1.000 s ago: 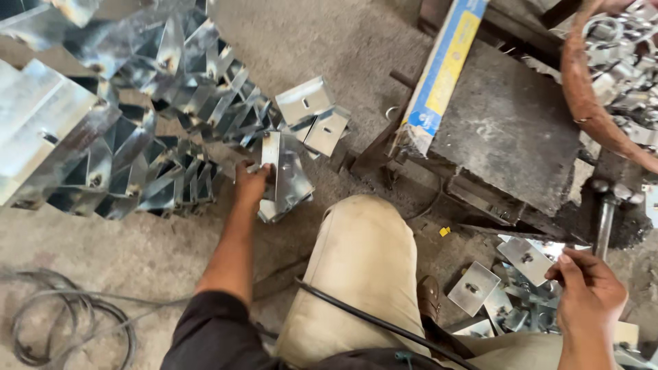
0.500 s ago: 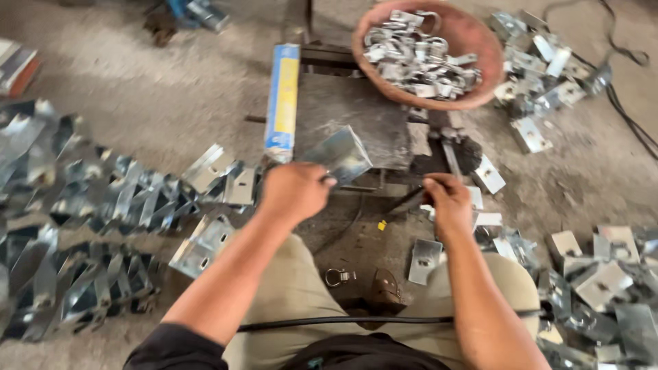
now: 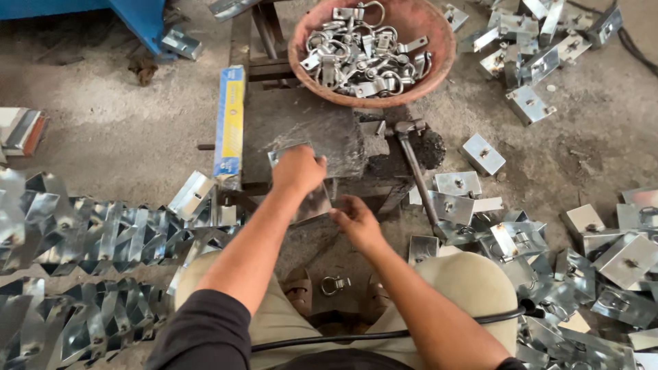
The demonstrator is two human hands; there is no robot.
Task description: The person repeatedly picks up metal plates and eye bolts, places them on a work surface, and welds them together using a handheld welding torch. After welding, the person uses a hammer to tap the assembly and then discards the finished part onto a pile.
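Observation:
My left hand [image 3: 297,171] grips a bent shiny metal bracket [image 3: 312,203] at the near edge of a dark steel block [image 3: 301,127]. My right hand [image 3: 356,220] touches the bracket's lower right edge with its fingers curled; what it pinches is hidden. A hammer [image 3: 415,168] lies just right of the block, head at the far end. A loose metal shackle [image 3: 334,283] rests on the floor between my knees.
A reddish bowl [image 3: 439,58] of metal clamps stands beyond the block. A long yellow and blue box [image 3: 230,120] lies along the block's left side. Nested bracket stacks [image 3: 103,236] fill the left floor; assembled brackets [image 3: 589,247] lie scattered on the right.
My left hand carried a bracket from the left stack to the steel block. My right hand came in from the right pile to meet it. The view swung from the left toward the block and bowl.

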